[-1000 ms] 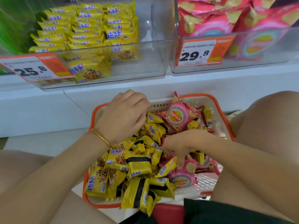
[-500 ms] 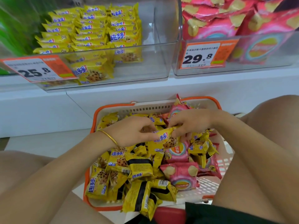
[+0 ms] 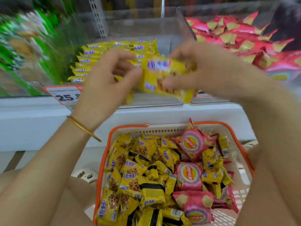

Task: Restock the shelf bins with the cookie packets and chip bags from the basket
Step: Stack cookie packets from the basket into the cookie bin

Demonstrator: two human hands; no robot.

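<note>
Cookie packets (image 3: 164, 75), a small yellow bunch, are up in the air between both hands, just in front of the clear bin (image 3: 177, 26) on the shelf (image 3: 32, 121). The left hand (image 3: 104, 82) pinches the bunch at its left end with thumb and fingers. The right hand (image 3: 206, 69) curls round the right end. So each grip is closed on the bunch, but the picture is blurry and I cannot count how many packets are in it. Neat rows (image 3: 96, 53) of the same yellow kind lie inside the bin. Down below, the basket (image 3: 105, 160) holds many loose packets (image 3: 130, 173), with pink chip bags (image 3: 192, 144) mixed in on its right side. I think the packets are light and a bit puffy. The wrap looks shiny and slick, so one could slide out of a loose bunch. The cookies inside could break if squeezed hard. Holding the bunch at both ends with a soft squeeze seems the best way. The chip bags look full of air and easy to crush, so I would lift those by an edge or on a flat hand.
</note>
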